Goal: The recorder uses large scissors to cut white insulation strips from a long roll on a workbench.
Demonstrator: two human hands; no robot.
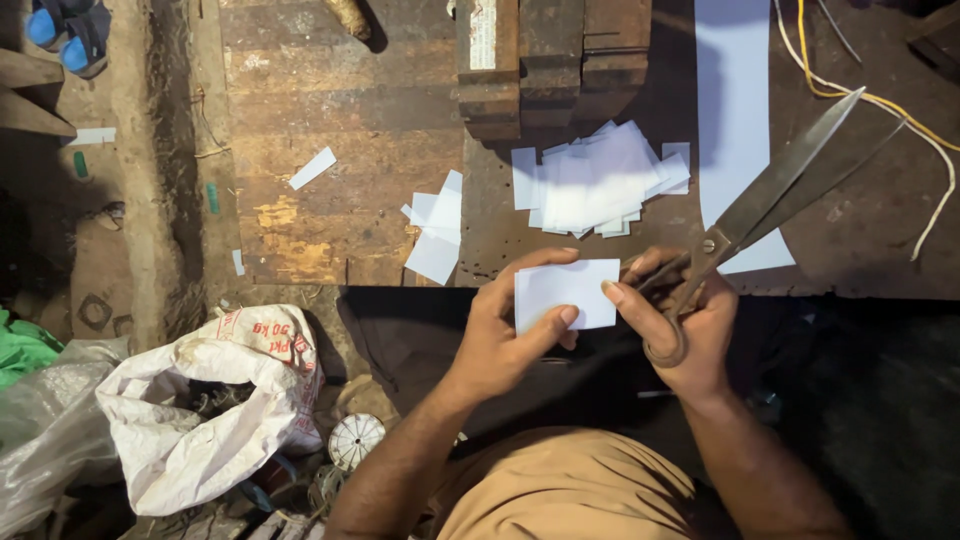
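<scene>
My left hand (510,325) pinches a small white paper rectangle (562,290) between thumb and fingers, just in front of the workbench edge. My right hand (685,320) grips the loop handles of large metal scissors (775,190), whose long blades point up and to the right, and its thumb also touches the paper's right edge. Beyond the hands, a pile of cut white paper pieces (595,180) lies on the bench, and a long white paper strip (735,110) runs under the scissor blades.
A few more paper pieces (435,225) lie at the wooden bench (320,150) edge. Dark metal blocks (550,60) stand at the back. Yellow and white wires (900,110) trail at right. A white sack (215,400) sits on the floor at left.
</scene>
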